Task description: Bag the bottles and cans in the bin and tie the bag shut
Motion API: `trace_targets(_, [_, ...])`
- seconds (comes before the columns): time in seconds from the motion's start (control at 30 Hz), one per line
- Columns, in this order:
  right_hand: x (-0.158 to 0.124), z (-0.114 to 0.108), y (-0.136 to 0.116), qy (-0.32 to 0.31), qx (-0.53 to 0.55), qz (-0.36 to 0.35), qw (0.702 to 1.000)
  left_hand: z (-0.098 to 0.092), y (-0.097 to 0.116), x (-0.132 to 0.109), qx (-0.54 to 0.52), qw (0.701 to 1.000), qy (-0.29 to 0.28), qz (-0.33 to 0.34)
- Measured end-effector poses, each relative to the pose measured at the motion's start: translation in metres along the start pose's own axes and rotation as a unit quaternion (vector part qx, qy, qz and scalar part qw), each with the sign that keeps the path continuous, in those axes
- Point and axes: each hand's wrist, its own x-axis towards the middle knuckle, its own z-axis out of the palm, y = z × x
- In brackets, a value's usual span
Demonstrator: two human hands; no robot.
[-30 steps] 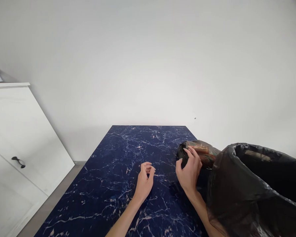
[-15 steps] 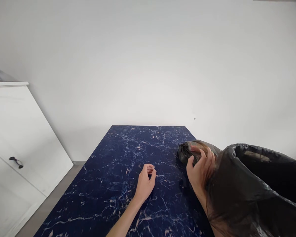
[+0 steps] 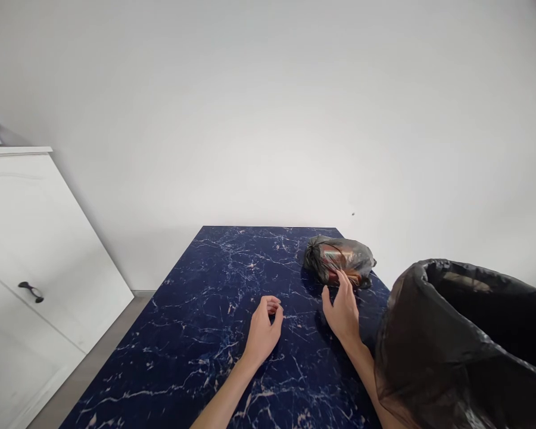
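A small knotted black plastic bag, thin enough to show reddish-brown contents, lies near the far right edge of the dark blue marbled table. Just in front of it is my right hand, thumb and fingers spread, the fingertips at the bag's near side and not wrapped around it. My left hand rests on the middle of the table, fingers loosely curled with a gap to the thumb and nothing inside. Beside my right forearm stands a bin lined with a black plastic bag, its mouth open.
On the left, a white cabinet with a dark handle stands past a strip of floor. A plain white wall rises behind the table. The lined bin overlaps the table's right edge in view.
The knotted bag has moved left and farther back onto the table, away from the bin. My right hand has come off it and shifted left. My left hand has stayed still.
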Motion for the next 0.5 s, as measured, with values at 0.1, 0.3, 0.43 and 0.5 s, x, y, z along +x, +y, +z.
trace_targets(0.1, [0.002,0.0,0.006,0.029,0.0,-0.011,1.0,0.0,0.0,0.0,-0.001,1.0,0.003,0.002])
trace_targets(0.3, [0.007,0.007,0.042,0.1,0.041,0.134,0.985,0.002,-0.001,0.0,-0.001,1.0,0.004,0.002])
trace_targets(0.43, [0.006,0.015,0.055,0.067,0.084,0.154,0.982,0.001,-0.001,0.0,0.002,1.0,0.001,0.0])
trace_targets(0.5, [0.005,0.016,0.049,0.042,0.106,0.128,0.985,0.001,0.0,0.0,0.004,1.0,0.0,0.001])
